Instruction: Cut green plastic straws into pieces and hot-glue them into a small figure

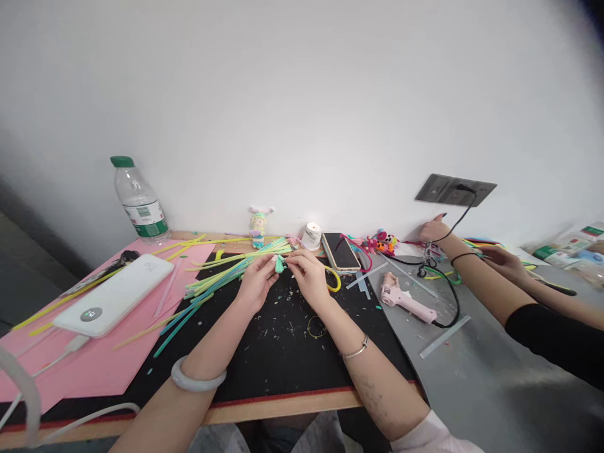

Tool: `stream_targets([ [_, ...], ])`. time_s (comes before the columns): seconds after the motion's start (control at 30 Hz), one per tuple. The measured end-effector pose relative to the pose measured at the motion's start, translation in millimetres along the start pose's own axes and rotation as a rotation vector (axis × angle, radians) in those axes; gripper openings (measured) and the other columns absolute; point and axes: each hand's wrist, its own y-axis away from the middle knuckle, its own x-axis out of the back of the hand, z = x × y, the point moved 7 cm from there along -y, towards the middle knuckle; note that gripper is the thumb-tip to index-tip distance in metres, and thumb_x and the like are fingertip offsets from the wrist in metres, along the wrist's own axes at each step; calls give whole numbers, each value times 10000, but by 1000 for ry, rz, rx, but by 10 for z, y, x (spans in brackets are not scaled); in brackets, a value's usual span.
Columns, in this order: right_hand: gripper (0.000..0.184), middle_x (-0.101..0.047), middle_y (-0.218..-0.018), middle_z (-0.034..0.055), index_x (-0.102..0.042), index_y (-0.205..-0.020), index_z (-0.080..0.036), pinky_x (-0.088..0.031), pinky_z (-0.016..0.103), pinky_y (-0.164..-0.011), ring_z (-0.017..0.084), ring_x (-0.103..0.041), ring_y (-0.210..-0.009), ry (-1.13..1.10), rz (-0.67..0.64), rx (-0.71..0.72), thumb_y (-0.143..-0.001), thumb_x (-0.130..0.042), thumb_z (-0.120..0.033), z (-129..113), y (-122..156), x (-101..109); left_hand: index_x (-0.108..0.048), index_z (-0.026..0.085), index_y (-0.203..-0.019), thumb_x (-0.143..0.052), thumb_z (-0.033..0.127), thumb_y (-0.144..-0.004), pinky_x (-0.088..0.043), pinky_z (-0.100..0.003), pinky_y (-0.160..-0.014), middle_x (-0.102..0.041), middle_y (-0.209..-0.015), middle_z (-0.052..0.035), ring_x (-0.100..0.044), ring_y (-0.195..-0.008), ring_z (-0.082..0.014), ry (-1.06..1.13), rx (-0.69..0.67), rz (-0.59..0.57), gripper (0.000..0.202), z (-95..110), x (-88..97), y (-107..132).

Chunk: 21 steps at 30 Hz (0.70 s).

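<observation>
My left hand (257, 280) and my right hand (309, 272) meet over a black mat (283, 358), fingers pinched together on a small teal fuzzy piece (280, 264). A bundle of green, yellow and blue pipe cleaners (221, 277) fans out to the left from under my left hand. A yellow pipe-cleaner loop (336, 280) lies just right of my right hand. A pale bangle sits on my left wrist, a thin silver bracelet on my right.
A white power bank (116, 292) rests on pink paper (94, 365) at left, with a water bottle (139, 201) behind. A phone (340, 251), a pink glue gun (406, 302), glue sticks and small craft figures lie to the right. Another person's arms (495, 283) reach toward the wall socket (455, 190).
</observation>
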Motion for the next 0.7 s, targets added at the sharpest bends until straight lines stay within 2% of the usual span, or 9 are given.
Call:
stream_targets([
  [0.37, 178, -630, -969, 73, -677, -892, -195, -464, 309, -852, 168, -588, -939, -108, -73, -2, -841, -508, -167, -63, -29, -40, -636, 186, -850, -781, 300, -581, -426, -201, -649, -627, -827, 1, -558, -706, -78, 10, -30, 16, 326, 27, 16, -11],
  [0.7, 249, -598, -1031, 78, -659, -1003, -208, -483, 310, -789, 179, -570, -928, -95, -86, -96, -823, -499, -143, 65, -6, -67, -637, 182, -846, -771, 305, -599, -417, -196, -628, -606, -807, 8, -540, -698, -71, -5, -34, -8, 307, 19, -4, -8],
])
